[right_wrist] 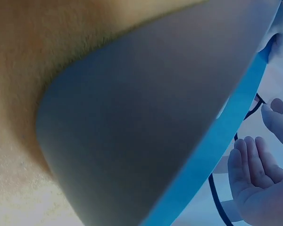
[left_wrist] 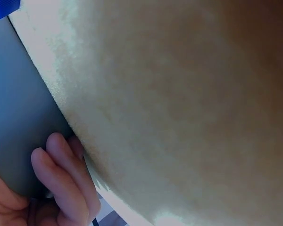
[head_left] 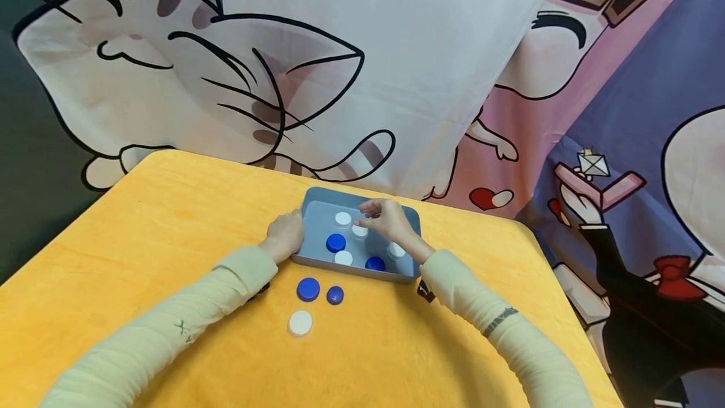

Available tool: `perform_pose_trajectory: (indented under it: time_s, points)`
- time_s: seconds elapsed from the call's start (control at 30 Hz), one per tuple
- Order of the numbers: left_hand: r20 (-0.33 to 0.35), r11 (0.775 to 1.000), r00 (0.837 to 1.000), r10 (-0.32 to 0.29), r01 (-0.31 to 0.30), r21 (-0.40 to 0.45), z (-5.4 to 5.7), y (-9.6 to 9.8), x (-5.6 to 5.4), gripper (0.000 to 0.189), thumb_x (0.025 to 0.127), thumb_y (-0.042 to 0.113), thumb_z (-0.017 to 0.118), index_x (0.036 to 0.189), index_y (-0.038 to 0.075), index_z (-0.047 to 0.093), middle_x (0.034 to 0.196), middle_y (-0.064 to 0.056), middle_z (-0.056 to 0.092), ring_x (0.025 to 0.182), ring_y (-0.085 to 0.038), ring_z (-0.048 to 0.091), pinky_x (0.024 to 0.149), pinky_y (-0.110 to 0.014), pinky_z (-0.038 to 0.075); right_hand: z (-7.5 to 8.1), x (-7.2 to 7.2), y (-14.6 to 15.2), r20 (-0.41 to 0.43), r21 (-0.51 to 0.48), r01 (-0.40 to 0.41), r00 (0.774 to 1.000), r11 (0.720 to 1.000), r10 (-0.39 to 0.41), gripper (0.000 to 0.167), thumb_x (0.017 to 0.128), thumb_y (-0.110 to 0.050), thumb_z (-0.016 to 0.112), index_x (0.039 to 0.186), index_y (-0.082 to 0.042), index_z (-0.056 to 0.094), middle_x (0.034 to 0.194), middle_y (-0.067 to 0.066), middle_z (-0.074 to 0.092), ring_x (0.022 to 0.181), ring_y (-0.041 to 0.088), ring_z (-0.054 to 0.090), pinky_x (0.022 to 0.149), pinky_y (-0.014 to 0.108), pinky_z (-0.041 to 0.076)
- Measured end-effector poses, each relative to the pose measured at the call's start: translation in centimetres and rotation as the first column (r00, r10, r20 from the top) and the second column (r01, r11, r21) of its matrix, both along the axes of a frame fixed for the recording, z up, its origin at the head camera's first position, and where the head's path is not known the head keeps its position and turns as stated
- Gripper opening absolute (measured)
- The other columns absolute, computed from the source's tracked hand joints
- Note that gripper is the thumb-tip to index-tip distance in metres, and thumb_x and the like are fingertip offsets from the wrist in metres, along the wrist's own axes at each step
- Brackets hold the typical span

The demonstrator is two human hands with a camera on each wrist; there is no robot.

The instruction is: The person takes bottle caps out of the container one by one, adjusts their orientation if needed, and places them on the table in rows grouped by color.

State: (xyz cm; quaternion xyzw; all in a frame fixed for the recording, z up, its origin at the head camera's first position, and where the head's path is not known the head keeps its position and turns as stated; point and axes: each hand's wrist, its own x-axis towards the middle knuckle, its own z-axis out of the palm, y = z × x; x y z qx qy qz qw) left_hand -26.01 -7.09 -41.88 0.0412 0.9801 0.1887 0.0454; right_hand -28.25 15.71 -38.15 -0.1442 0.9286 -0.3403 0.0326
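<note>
A shallow grey-blue tray (head_left: 362, 273) lies on the table with several white caps and two blue ones inside, among them a blue cap (head_left: 336, 243) and a white cap (head_left: 343, 258). My left hand (head_left: 286, 235) grips the tray's left wall, and its bent fingers (left_wrist: 66, 176) show against the wall in the left wrist view. Over the tray hovers my right hand (head_left: 387, 219), above a white cap (head_left: 359, 230). In the right wrist view its thumb stands apart from loosely bent fingers (right_wrist: 254, 165), with nothing visible between them.
In front of the tray, on the yellow tablecloth (head_left: 226, 345), lie a large blue cap (head_left: 308, 289), a smaller blue cap (head_left: 335, 295) and a white cap (head_left: 300, 323). A cartoon-printed curtain (head_left: 430, 49) hangs right behind the table's far edge.
</note>
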Motion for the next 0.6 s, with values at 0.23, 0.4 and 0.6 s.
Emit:
perform_pose_trajectory:
  time_s: [0.23, 0.4, 0.6]
  points:
    - [0.000, 1.000, 1.000, 0.007, -0.007, 0.001, 0.1, 0.0, 0.1, 0.023, 0.101, 0.007, 0.038, 0.106, -0.009, 0.054, 0.095, -0.026, 0.064, 0.088, -0.039, 0.066, 0.072, -0.046, 0.056, -0.3, -0.7, 0.4, 0.033, 0.071, 0.004, 0.999, 0.997, -0.007, 0.041, 0.080, -0.023, 0.078, 0.114, -0.002, 0.069, 0.109, 0.012, 0.071, 0.097, 0.023, 0.066, 0.085, 0.034, 0.055]
    - [0.000, 1.000, 1.000, 0.008, -0.008, -0.005, 0.2, 0.2, 0.3, 0.021, 0.101, 0.007, 0.040, 0.106, -0.009, 0.054, 0.095, -0.026, 0.064, 0.087, -0.039, 0.066, 0.072, -0.046, 0.056, -1.0, -1.0, 0.9, 0.060, 0.095, 0.027, 0.998, 0.995, -0.033, 0.042, 0.078, -0.026, 0.080, 0.112, -0.003, 0.070, 0.107, 0.011, 0.072, 0.093, 0.021, 0.066, 0.083, 0.033, 0.055]
    - [0.012, 1.000, 1.000, 0.014, -0.014, -0.003, 0.1, 0.2, 0.2, 0.023, 0.101, 0.007, 0.039, 0.107, -0.009, 0.053, 0.097, -0.026, 0.064, 0.089, -0.038, 0.066, 0.073, -0.046, 0.056, -1.8, -1.0, 1.1, 0.091, 0.121, 0.059, 0.993, 0.991, -0.070, 0.043, 0.075, -0.028, 0.082, 0.111, -0.006, 0.071, 0.106, 0.008, 0.072, 0.094, 0.019, 0.066, 0.085, 0.033, 0.055]
